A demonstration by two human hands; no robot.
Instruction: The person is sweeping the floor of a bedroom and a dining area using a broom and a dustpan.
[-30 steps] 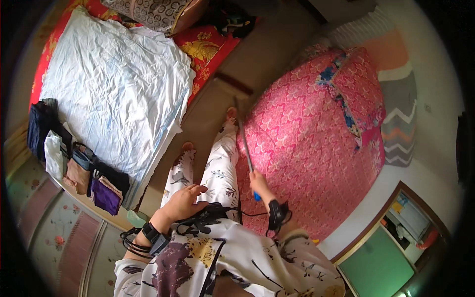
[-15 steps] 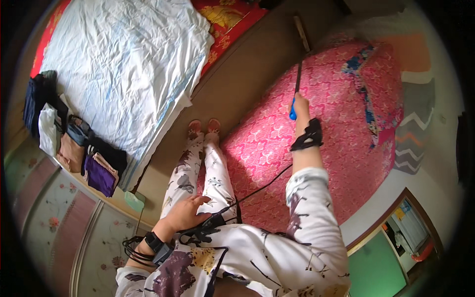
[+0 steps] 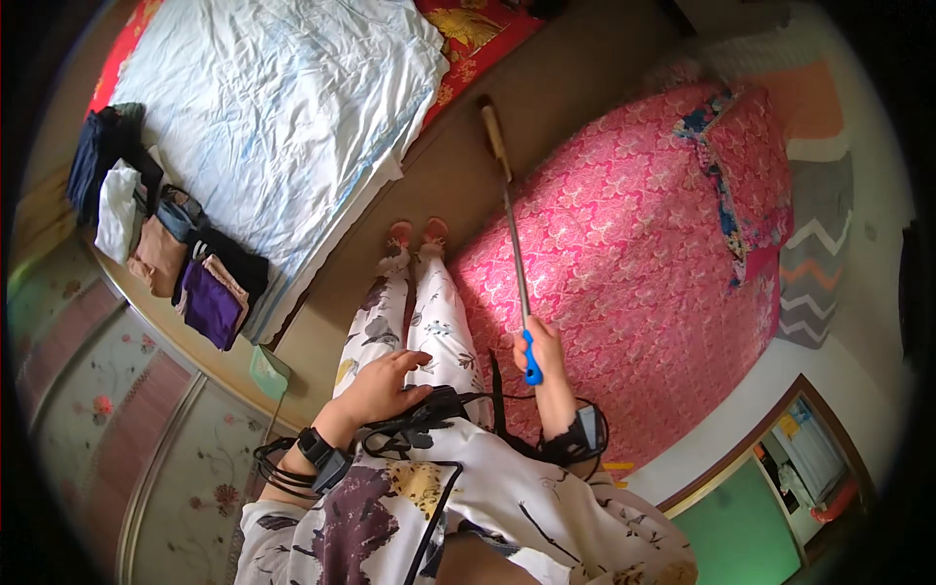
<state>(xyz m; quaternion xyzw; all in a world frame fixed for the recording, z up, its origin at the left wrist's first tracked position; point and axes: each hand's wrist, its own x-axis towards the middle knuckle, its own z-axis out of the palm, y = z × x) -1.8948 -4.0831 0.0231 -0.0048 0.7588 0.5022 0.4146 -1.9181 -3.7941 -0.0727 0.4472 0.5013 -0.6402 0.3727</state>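
Observation:
My right hand (image 3: 542, 348) is wrapped round the blue grip of a broom (image 3: 517, 244). Its thin dark shaft runs away from me along the edge of the pink patterned bedcover (image 3: 624, 273). The narrow light-brown head shows edge-on over the brown floor, so its bristles are hard to make out; whether it touches the floor I cannot tell. At my waist, my left hand (image 3: 385, 388) lies with its fingers stretched out, beside a black cord (image 3: 414, 414). Nothing shows in it. Both wrists carry black straps with small devices and cables.
On the left, a bed with a crumpled white-blue sheet (image 3: 283, 117) has folded clothes (image 3: 214, 297) at its near corner. A green dustpan (image 3: 270, 370) stands by the flowered wardrobe doors (image 3: 214, 468). A brown floor strip (image 3: 390, 185) separates the beds. A green door (image 3: 741, 526) is lower right.
My right hand has drawn the broom back toward my body and to the left. The broom head has swung left and nearer along the floor strip. My left hand stays at my waist.

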